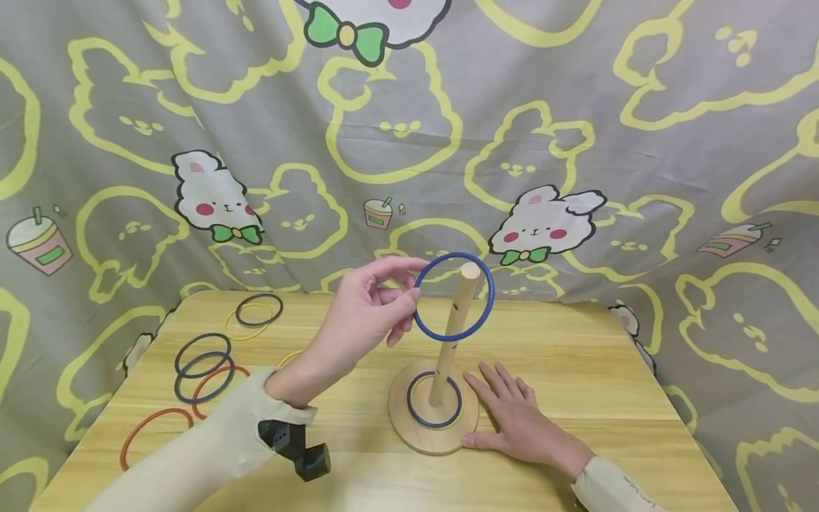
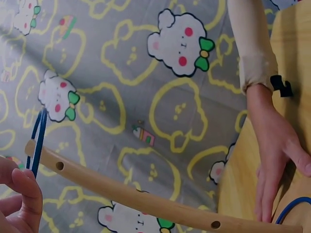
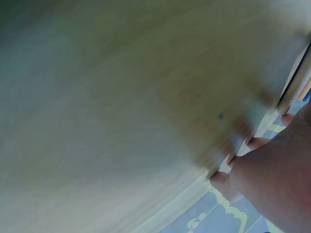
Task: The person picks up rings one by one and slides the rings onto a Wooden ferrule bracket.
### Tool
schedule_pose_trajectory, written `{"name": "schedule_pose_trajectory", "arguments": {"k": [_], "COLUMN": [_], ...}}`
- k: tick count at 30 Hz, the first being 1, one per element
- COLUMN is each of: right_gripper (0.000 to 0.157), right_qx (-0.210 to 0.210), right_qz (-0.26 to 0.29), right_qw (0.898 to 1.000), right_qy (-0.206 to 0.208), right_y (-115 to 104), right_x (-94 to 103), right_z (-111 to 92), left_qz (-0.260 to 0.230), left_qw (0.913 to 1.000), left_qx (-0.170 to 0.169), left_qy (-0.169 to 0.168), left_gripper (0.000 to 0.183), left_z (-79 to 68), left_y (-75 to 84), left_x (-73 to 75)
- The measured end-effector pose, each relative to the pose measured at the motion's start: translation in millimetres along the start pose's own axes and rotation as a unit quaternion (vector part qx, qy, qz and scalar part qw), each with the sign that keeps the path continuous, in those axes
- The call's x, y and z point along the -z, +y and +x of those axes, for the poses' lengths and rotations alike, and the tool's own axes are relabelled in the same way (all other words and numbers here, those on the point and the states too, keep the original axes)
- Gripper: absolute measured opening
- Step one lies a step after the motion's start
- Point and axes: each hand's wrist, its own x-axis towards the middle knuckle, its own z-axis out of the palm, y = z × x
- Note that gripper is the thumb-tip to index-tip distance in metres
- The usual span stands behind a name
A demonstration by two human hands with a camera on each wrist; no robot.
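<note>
My left hand [image 1: 371,306] pinches a blue ring [image 1: 491,299] between thumb and fingers at the top of a wooden post [image 1: 448,355]. The post's tip shows inside the ring, which appears to encircle it in the left wrist view. Around the foot of the post, a dark blue ring [image 1: 409,409] lies over a yellow ring [image 1: 441,427] on the round wooden base [image 1: 425,442]. My right hand [image 1: 512,419] rests palm down beside the base, fingers spread and thumb at its edge. In the right wrist view, part of the right hand [image 3: 277,174] appears at the lower right.
Loose rings lie on the table's left side: black [image 1: 281,313], yellow [image 1: 233,337], dark blue [image 1: 178,387] and red [image 1: 124,448]. My left forearm [image 1: 211,441] passes over some of them. A patterned curtain [image 1: 409,178] hangs behind the wooden table [image 1: 557,341].
</note>
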Motion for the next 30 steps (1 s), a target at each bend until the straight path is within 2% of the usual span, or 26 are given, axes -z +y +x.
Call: {"name": "schedule_pose_trajectory", "arguments": {"k": [5, 11, 24, 30], "right_gripper": [0.101, 0.101, 0.103, 0.104], "right_qx": [-0.006, -0.007, -0.014, -0.013], "right_qz": [0.008, 0.004, 0.003, 0.003], "right_qw": [1.000, 1.000, 1.000, 1.000], "right_qy": [-0.007, -0.007, -0.013, -0.010], "right_y": [-1, 0, -1, 0], "right_x": [0.0, -0.9, 0.6, 0.7], "right_z": [-1, -1, 0, 0], "left_qz": [-0.008, -0.005, 0.021, 0.029], "left_qw": [0.9999, 0.9989, 0.9946, 0.9927], "left_qx": [0.010, 0.046, 0.102, 0.117], "left_qy": [-0.008, -0.009, -0.006, -0.001], "left_gripper": [0.035, 0.036, 0.037, 0.036], "left_z": [2.6, 1.2, -10.1, -16.9], "left_y": [-3.7, -18.1, -72.3, -99.1], "left_x": [-4.0, -6.4, -2.7, -0.2]}}
